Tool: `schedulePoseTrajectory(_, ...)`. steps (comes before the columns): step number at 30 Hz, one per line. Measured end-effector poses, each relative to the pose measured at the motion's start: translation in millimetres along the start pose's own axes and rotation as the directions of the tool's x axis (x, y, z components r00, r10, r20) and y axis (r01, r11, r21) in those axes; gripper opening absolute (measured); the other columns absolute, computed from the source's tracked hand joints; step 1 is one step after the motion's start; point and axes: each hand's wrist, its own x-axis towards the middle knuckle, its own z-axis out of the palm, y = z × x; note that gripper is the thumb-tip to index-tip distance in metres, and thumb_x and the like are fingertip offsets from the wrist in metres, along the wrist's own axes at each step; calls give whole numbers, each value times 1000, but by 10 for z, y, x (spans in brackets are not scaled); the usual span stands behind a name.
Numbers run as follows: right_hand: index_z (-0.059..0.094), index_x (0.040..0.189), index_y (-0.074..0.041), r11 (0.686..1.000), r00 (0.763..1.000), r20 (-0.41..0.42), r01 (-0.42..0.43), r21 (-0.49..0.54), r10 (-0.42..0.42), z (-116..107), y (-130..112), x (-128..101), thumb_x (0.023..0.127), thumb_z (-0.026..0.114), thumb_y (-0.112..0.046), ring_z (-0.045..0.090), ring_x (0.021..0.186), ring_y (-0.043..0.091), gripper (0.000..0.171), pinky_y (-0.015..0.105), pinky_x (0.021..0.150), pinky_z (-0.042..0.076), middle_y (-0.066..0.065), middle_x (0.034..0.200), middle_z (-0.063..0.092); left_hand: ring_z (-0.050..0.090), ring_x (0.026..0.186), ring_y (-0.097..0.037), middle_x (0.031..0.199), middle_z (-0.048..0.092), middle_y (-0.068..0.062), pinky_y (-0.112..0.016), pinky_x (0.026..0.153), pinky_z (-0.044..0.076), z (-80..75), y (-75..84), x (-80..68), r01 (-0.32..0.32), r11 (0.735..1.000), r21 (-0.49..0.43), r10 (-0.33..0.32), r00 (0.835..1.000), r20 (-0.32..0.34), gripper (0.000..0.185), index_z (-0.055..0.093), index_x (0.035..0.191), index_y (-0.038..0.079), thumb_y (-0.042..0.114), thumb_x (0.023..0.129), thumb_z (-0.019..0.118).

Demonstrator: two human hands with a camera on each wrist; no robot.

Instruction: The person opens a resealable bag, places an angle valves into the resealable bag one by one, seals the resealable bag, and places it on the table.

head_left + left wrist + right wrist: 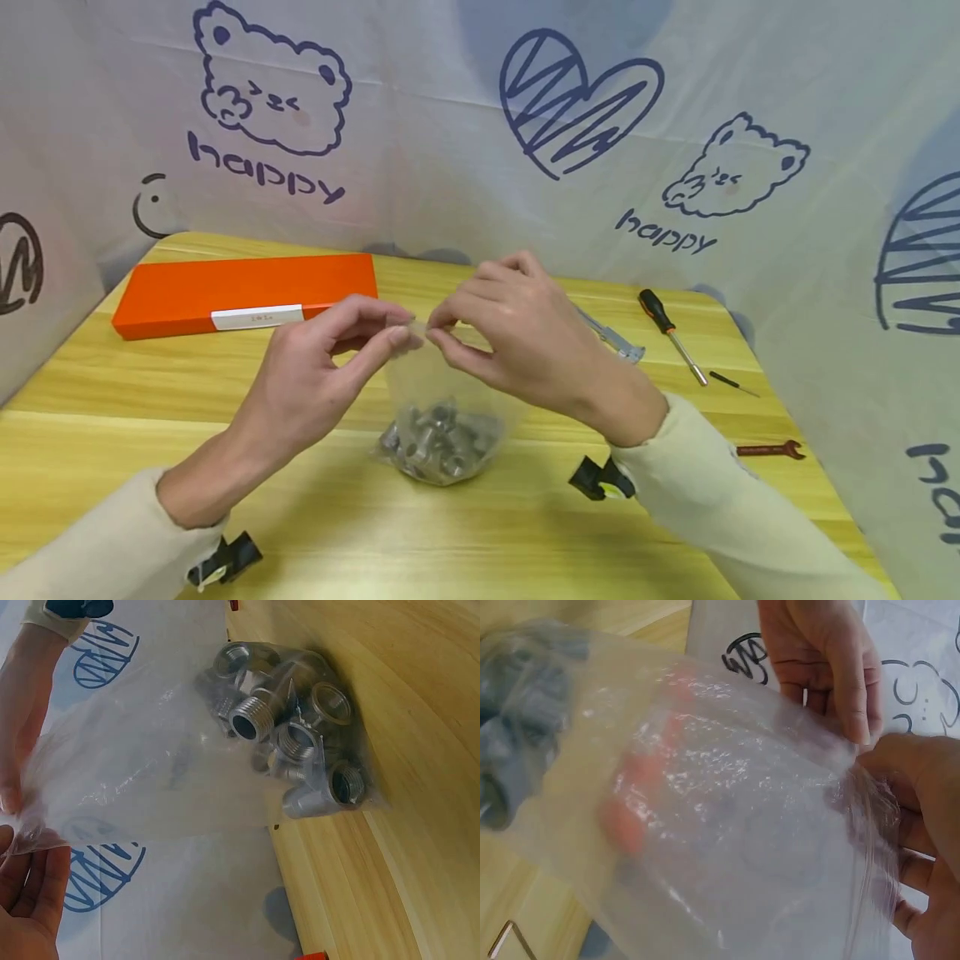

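Note:
A clear plastic bag (420, 375) hangs upright between the two hands, its top edge level with their fingertips. In its bottom lie several threaded metal pipe fittings (296, 735), grey and shiny. My left hand (307, 375) pinches the bag's top edge between thumb and fingers. Close beside it, my right hand (525, 333) pinches the same edge; in the right wrist view its fingers (922, 772) lie along the rim. Whether the bag's mouth is sealed I cannot tell. The bag's lower end is at the wooden table (360, 533).
An orange box (247, 283) with a white label lies at the back left. To the right are a caliper (615, 337), partly behind the right hand, a black-handled screwdriver (671, 333), a thin small tool (731, 382) and a reddish wrench (772, 450). Printed cloth (420, 150) surrounds the table.

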Motion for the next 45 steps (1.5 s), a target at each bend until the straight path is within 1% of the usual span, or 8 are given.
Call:
schedulePoseTrajectory(2, 82, 99, -16, 1000, 1000, -11, 5, 3, -5, 7, -4, 20, 100, 80, -18, 69, 90, 18, 3, 45, 97, 50, -5, 94, 82, 82, 94, -15, 104, 84, 2, -13, 84, 60, 1, 0, 3, -1, 1000, 13, 1, 1000, 8, 13, 76, 114, 9, 5, 101, 77)
schedulePoseTrajectory(7, 81, 96, -15, 999, 1000, -27, 10, 41, -9, 7, 20, 3, 99, 78, -13, 69, 88, 17, 5, 46, 98, 49, -5, 92, 81, 81, 91, -12, 100, 82, 4, -12, 83, 60, 4, 3, 26, -9, 999, 37, 8, 1000, 18, 8, 75, 107, 10, 6, 101, 78)
schedulePoseTrajectory(16, 82, 99, -15, 997, 1000, 9, -12, 70, 12, 18, -12, 81, 98, 80, -18, 68, 90, 16, 4, 43, 96, 47, -6, 93, 81, 83, 92, -16, 99, 84, 1, -12, 84, 60, -5, -8, 38, -18, 1000, 17, 17, 1000, 4, 8, 75, 105, 6, 1, 99, 78)
schedulePoseTrajectory(23, 80, 97, -15, 996, 1000, -15, 19, 84, -18, 72, -18, 116, 97, 75, -14, 69, 92, 17, 5, 43, 94, 47, -7, 93, 79, 82, 91, -13, 98, 83, 3, -14, 81, 61, -9, -21, 47, -41, 999, 9, 41, 999, 18, 9, 76, 105, 8, 2, 99, 79)
schedulePoseTrajectory(28, 78, 96, -15, 996, 999, -16, 41, 84, -40, 89, -21, 130, 97, 73, -14, 68, 92, 17, 5, 41, 93, 47, -7, 90, 77, 81, 89, -12, 96, 82, 4, -15, 83, 61, -16, -40, 33, -60, 998, -4, 60, 998, 3, 10, 76, 103, 9, 0, 99, 78)
schedulePoseTrajectory(31, 76, 94, -15, 996, 998, -8, 55, 71, -54, 56, -15, 99, 96, 75, -13, 65, 88, 17, 3, 40, 92, 48, -6, 87, 75, 80, 88, -11, 94, 82, 3, -15, 85, 61, -13, -40, 23, -69, 997, -15, 69, 998, -9, 10, 76, 102, 10, 0, 99, 78)
schedulePoseTrajectory(34, 75, 93, -14, 996, 998, -7, 64, 56, -64, 25, 12, 39, 94, 77, -10, 63, 84, 17, 4, 40, 91, 49, -6, 85, 74, 80, 87, -11, 93, 82, 2, -15, 83, 61, -7, -37, 21, -74, 997, -18, 73, 997, -19, 10, 76, 101, 11, 1, 99, 77)
schedulePoseTrajectory(45, 74, 90, -13, 997, 998, -25, 50, 57, -49, -33, 166, -209, 90, 78, -9, 67, 84, 17, 6, 39, 84, 48, -4, 85, 75, 81, 86, -12, 93, 83, 6, -14, 82, 59, -4, -70, 11, -65, 998, -14, 64, 997, -42, 12, 75, 100, 10, -2, 99, 76)
